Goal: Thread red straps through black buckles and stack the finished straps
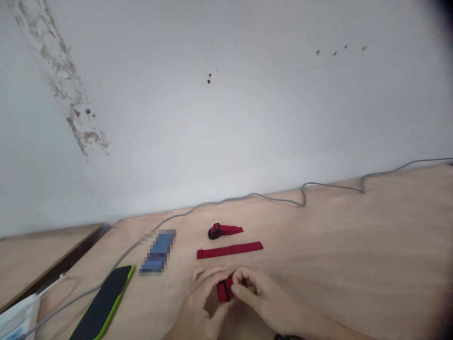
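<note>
Between my two hands, low in the head view, is a red strap piece with a black bar across it. My left hand curls around its left side, fingers over the top and thumb below. My right hand pinches its right edge between thumb and fingers. Just beyond my hands lies a flat red strap, stretched out left to right. Farther back rests a folded red strap with a black buckle. The underside of the held piece is hidden.
A black phone in a lime-green case lies at left, near a blurred blue item. A grey cable runs along the wall edge and down the left side. A white object sits at lower left. The wall bounds the wooden table.
</note>
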The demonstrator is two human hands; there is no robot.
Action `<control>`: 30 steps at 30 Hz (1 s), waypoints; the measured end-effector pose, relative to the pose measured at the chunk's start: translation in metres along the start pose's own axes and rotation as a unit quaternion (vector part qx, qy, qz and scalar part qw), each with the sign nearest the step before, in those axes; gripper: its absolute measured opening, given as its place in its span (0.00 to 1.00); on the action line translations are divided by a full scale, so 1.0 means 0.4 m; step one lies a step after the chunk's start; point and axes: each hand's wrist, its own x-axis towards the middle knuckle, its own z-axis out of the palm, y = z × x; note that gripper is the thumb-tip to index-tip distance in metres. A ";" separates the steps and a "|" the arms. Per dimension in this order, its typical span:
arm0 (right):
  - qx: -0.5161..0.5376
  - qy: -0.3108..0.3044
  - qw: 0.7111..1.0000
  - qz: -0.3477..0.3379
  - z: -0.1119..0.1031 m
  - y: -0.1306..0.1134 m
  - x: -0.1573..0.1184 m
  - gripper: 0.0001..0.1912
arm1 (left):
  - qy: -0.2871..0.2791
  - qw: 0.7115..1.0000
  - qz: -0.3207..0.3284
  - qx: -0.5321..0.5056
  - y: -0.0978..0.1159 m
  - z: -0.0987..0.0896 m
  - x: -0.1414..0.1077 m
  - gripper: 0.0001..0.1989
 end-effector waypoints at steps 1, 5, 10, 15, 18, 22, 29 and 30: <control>-0.011 0.004 1.000 0.006 -0.008 0.002 0.001 0.11 | 0.008 1.000 -0.001 0.004 -0.001 -0.003 0.001 0.20; -0.073 0.047 0.996 0.012 -0.041 -0.007 0.002 0.06 | 0.007 1.000 -0.006 0.014 -0.007 -0.011 0.010 0.18; -0.204 0.037 0.973 -0.103 -0.068 -0.042 0.025 0.12 | -0.033 0.999 -0.042 0.002 -0.009 -0.005 0.058 0.15; -0.271 0.066 0.952 -0.125 -0.131 -0.030 0.141 0.02 | -0.047 0.995 -0.066 0.064 -0.071 -0.027 0.171 0.17; -0.292 0.077 0.945 -0.129 -0.181 -0.013 0.230 0.03 | -0.049 0.993 -0.071 0.076 -0.147 -0.042 0.246 0.18; -0.313 0.068 0.940 -0.117 -0.213 0.025 0.321 0.04 | -0.057 0.991 -0.095 0.080 -0.231 -0.034 0.299 0.12; -0.323 0.037 0.942 -0.082 -0.202 0.099 0.356 0.06 | -0.084 0.988 -0.121 0.053 -0.267 -0.002 0.276 0.08; -0.325 0.037 0.942 -0.081 -0.203 0.100 0.349 0.07 | -0.083 0.987 -0.126 0.055 -0.266 -0.003 0.270 0.10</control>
